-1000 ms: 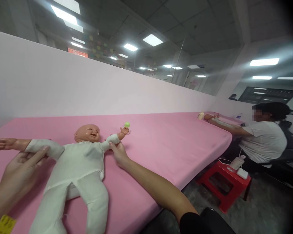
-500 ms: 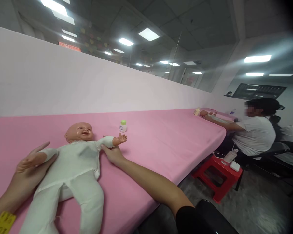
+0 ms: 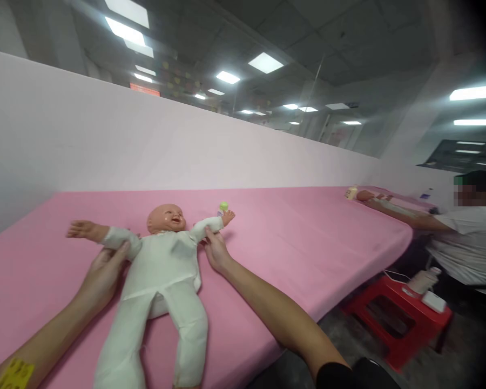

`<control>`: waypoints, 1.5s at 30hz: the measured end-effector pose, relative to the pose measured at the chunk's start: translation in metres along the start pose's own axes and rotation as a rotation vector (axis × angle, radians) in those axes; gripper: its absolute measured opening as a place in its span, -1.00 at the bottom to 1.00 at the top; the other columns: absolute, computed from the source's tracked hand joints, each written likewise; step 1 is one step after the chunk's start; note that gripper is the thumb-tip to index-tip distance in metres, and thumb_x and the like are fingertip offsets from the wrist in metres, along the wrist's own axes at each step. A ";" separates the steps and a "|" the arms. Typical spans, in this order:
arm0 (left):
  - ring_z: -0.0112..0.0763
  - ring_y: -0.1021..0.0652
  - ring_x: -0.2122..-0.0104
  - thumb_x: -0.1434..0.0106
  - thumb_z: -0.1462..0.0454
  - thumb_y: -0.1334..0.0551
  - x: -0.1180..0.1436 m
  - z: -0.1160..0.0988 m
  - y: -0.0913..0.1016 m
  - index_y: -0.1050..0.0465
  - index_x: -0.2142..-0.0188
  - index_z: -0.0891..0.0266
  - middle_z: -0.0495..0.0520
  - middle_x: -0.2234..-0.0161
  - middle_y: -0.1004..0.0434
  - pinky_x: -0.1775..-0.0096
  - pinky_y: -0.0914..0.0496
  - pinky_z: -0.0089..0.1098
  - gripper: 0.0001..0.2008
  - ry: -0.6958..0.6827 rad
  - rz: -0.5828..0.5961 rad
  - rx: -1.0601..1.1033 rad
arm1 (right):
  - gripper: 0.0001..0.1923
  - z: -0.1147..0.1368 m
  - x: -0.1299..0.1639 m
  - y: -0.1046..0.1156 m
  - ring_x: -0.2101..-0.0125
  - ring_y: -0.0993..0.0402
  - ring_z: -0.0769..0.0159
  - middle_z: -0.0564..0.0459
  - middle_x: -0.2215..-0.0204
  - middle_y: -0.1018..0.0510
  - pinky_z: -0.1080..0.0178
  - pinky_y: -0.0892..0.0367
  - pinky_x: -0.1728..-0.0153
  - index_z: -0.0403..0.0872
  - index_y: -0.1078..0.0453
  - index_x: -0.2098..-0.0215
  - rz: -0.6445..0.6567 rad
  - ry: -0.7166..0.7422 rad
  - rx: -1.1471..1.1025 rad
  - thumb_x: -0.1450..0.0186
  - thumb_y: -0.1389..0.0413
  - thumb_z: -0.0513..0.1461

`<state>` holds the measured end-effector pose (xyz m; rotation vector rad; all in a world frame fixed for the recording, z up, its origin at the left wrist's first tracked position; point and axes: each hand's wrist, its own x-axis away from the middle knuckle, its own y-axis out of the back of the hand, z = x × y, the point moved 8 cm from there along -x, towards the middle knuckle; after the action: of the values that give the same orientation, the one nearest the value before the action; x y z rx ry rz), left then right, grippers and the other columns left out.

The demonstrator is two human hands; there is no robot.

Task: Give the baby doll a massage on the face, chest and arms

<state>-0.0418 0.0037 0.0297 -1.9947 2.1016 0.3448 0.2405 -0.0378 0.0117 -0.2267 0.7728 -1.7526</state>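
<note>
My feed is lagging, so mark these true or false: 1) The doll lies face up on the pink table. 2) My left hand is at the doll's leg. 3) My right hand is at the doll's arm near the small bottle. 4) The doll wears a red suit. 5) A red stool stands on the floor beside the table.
1) The doll lies face up on the pink table: true.
2) False: the left hand holds a sleeved arm, not a leg.
3) The right hand grips the arm near the bottle: true.
4) False: the suit is white.
5) The red stool stands on the floor: true.
</note>
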 end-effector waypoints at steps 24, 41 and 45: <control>-0.16 -0.58 0.05 -0.26 0.02 -0.31 0.025 -0.024 0.001 -0.53 0.10 0.20 0.11 0.09 -0.64 0.02 -0.43 -0.28 -0.65 -0.123 -0.064 -0.054 | -0.66 0.035 0.048 -0.038 -0.04 -0.46 0.07 -0.04 0.05 -0.61 -0.01 -0.32 -0.14 0.02 -0.56 0.09 0.344 0.508 0.797 -0.22 -0.10 -0.37; -0.13 -0.51 -0.07 -0.36 0.23 -0.20 0.048 -0.047 -0.019 -0.57 -0.14 -0.01 0.12 -0.04 -0.52 -0.05 -0.47 -0.18 -0.62 -0.395 0.133 -0.359 | -0.48 0.033 0.064 -0.043 -0.13 -0.39 0.05 -0.10 -0.07 -0.48 -0.06 -0.35 -0.17 0.13 -0.52 -0.16 0.454 0.591 1.017 -0.27 -0.16 -0.33; -0.14 -0.54 -0.04 -0.32 0.21 -0.28 0.050 -0.047 -0.018 -0.58 -0.13 0.03 0.14 -0.03 -0.55 -0.08 -0.45 -0.19 -0.62 -0.388 0.159 -0.319 | -0.53 0.033 0.067 -0.039 -0.09 -0.42 0.05 -0.10 -0.06 -0.49 -0.09 -0.35 -0.17 0.10 -0.52 -0.16 0.434 0.597 1.046 -0.29 -0.15 -0.28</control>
<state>-0.0264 -0.0592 0.0577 -1.7297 2.0489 1.0619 0.2051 -0.1061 0.0447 1.1183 0.1830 -1.5796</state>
